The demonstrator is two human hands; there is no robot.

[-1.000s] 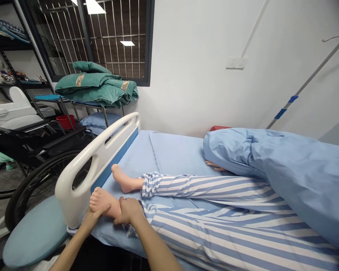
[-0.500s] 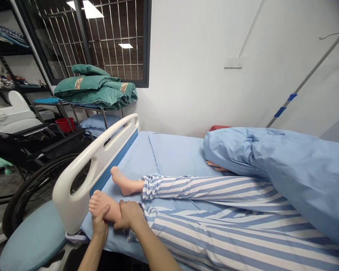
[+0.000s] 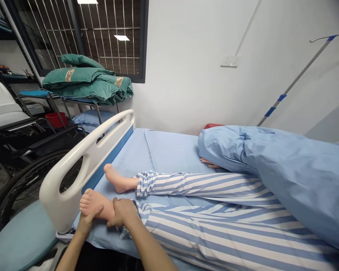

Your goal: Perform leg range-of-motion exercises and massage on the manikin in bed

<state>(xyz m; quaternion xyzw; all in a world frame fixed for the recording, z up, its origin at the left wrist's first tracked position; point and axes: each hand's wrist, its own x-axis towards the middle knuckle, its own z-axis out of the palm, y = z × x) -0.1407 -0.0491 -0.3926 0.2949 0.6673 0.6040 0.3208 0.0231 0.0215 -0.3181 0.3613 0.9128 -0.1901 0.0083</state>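
Observation:
My left hand (image 3: 87, 223) grips the sole side of the near foot (image 3: 99, 202), its thumb lying over the top behind the toes. Around the ankle of that same foot wraps my right hand (image 3: 124, 213), close to the trouser cuff. The foot looks smooth, like a manikin's, and its toes point up and left. Beyond it, the other bare foot (image 3: 117, 180) rests on the blue sheet, untouched. Both legs wear blue-and-white striped trousers (image 3: 203, 222). A blue quilt (image 3: 260, 158) covers the upper body, and fingers (image 3: 210, 163) show from under its edge.
A white bed end board (image 3: 56, 184) stands just past the feet. Left of it are a wheelchair (image 3: 36, 150) and a teal round-edged seat (image 3: 19, 237). Green folded bedding (image 3: 87, 82) lies below the barred window. A drip pole (image 3: 296, 81) leans at the right.
The camera has turned slightly right, so everything sits further left in view. Both hands keep their hold on the near foot, with little visible movement of it.

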